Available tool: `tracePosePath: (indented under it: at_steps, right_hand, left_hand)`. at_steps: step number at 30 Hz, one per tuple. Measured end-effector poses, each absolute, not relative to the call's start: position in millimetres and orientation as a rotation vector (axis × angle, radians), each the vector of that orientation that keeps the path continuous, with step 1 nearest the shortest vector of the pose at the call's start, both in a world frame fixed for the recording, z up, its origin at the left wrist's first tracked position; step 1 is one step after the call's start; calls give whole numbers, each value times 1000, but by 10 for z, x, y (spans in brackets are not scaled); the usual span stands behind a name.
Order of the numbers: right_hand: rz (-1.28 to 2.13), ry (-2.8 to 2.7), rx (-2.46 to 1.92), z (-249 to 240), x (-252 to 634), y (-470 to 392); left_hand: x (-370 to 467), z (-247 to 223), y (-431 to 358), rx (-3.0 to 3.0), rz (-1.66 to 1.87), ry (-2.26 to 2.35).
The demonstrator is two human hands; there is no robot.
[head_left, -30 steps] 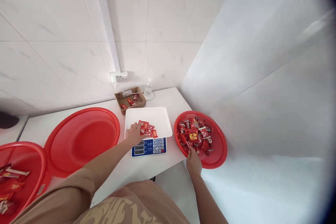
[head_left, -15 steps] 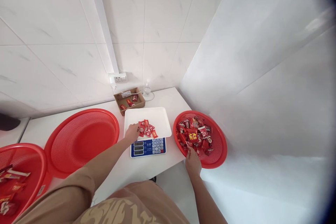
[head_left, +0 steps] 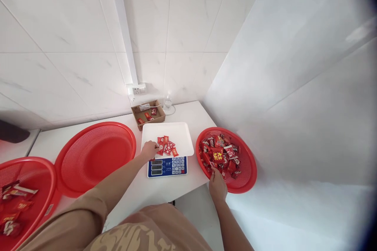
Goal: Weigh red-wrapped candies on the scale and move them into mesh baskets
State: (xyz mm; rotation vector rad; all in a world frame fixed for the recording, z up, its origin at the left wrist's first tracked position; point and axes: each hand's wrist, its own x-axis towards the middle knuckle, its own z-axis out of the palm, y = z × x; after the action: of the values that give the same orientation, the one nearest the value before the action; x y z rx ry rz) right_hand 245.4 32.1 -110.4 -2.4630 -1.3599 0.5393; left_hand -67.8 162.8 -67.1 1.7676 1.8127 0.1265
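Over the left side of the white weighing tray [head_left: 176, 128], my left hand [head_left: 149, 150] has its fingers closed; a bit of red wrapper shows under the palm. Right beside its fingertips lie several red wrapped candies [head_left: 169, 147]. The tray sits on a scale with a blue keypad panel [head_left: 167, 167]. My right hand [head_left: 218, 186] is at the near rim of the right red basket [head_left: 249, 174], thumb and fingers pinched at a small red-and-white packet. Inside that basket is a heap of wrapped candies, a red packet with yellow characters [head_left: 217, 155] on top.
A small cardboard box [head_left: 161, 117] with a few candies stands behind the scale, near a clear bottle [head_left: 167, 102] and cable. To the left are a red basket [head_left: 97, 153] and another with candies [head_left: 53, 180]. A wall socket [head_left: 139, 88] is above the table.
The view has shifted slightly. A bit of red now shows under my left hand, which stays at the tray's left side. My right hand remains pinched at the right basket's rim.
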Motion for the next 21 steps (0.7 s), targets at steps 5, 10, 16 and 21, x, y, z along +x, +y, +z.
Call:
tracePosePath:
  at_steps: [5,10,16,21]
  right_hand:
    - [557,-1351,-2477,-1077,2452,321]
    - [566,-1357,-2517,-1068,2441,328]
    - [596,-1358,-2533,-1025,2425,335]
    - [609,-1363,-2511,-969,2412,332]
  left_hand:
    - [-643,-698,1626,1760,76,1817]
    - [-688,-668,1601,1687,90,1849]
    - [-593,-663,1658,1600,128,1890]
    - [-539,-709,1764,1514,104,1927]
